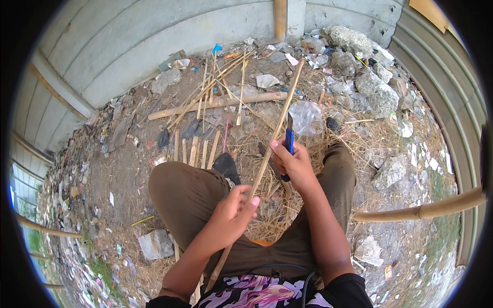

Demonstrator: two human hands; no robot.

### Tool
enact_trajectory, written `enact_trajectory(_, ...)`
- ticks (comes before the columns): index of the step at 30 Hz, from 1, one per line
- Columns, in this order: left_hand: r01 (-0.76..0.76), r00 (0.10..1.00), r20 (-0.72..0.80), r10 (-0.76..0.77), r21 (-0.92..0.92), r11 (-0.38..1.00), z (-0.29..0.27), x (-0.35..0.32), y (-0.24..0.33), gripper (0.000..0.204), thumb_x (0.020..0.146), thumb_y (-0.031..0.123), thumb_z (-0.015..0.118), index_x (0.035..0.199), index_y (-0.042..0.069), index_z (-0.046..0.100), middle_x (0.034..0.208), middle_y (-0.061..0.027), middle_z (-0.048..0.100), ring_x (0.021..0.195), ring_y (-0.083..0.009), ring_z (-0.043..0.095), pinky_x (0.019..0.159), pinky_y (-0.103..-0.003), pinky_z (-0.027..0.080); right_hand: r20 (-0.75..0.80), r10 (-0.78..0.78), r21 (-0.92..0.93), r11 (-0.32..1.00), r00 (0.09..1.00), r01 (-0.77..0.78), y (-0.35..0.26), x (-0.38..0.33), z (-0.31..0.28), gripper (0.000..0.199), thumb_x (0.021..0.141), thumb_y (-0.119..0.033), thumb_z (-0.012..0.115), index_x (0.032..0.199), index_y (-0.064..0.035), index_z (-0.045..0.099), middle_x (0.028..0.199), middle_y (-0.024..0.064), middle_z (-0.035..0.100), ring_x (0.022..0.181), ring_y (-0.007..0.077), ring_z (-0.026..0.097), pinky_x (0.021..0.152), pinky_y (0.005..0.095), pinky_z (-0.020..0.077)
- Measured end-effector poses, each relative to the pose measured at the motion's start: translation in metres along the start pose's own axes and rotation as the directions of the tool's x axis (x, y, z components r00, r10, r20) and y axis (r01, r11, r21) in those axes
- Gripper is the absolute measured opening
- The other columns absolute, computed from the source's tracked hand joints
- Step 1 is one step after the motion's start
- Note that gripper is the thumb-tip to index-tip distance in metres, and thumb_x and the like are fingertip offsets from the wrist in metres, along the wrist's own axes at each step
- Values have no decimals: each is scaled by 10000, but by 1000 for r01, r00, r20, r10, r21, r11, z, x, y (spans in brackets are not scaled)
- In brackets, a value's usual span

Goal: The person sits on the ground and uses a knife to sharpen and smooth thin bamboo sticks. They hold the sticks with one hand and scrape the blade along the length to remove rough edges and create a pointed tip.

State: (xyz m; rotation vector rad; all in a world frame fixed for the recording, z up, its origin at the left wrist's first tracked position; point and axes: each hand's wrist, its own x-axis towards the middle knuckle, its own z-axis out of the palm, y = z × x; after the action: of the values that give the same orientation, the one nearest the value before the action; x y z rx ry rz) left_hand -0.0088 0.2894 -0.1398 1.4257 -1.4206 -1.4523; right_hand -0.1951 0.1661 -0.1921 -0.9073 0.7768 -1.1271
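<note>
L hand (233, 208) curled round a long bamboo strip (275, 134) w/ forearm rising from lower edge over left knee. R hand (291, 163), just beyond it, fist gripping a blue-handled knife (289, 138), blade up, touching the strip. Strip runs diagonally past both hands. Farther out: cut bamboo sticks (197, 149), thick bamboo pole (221, 102), rubble (377, 92).

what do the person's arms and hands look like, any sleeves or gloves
Both hands are bare: no gloves on the left hand or the right hand, and no rings or watch show. The forearms are uncovered; black sleeves end near the elbows, over a pink, white and black patterned garment.
</note>
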Motion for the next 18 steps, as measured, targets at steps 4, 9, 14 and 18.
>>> enact_trajectory(4,-32,999,-11,33,48,998,-9,33,11,412,1062,234,537,1345,-54,457,1000,-92,637,889,-141,660,762,-279,521,75,-24,19,1000,997,23,-5,-3,10,214,1029,-235,610,877,-95,555,576,-60,404,467,49,336,452,238,254)
enact_trajectory(9,97,994,71,-80,-271,958,1,45,0,351,1085,233,479,1309,-29,542,811,-16,581,681,-72,550,613,-231,446,15,-169,-257,952,986,167,-3,-3,5,278,1043,-229,568,819,-65,550,582,-34,436,491,65,391,469,272,307)
enact_trajectory(14,-28,985,-168,39,70,997,9,45,-16,376,1090,229,470,1373,3,571,734,46,473,624,-29,399,564,-217,356,64,-467,-897,360,882,256,4,4,-13,335,1000,-269,600,776,-25,553,580,122,560,507,251,594,507,397,448)
enact_trajectory(18,-31,977,-208,52,104,994,10,45,-18,390,1086,217,481,1424,36,555,738,44,471,641,-27,398,573,-223,368,127,-433,-983,67,893,172,14,0,-8,269,889,-258,697,790,-56,549,597,176,602,558,374,621,521,463,483)
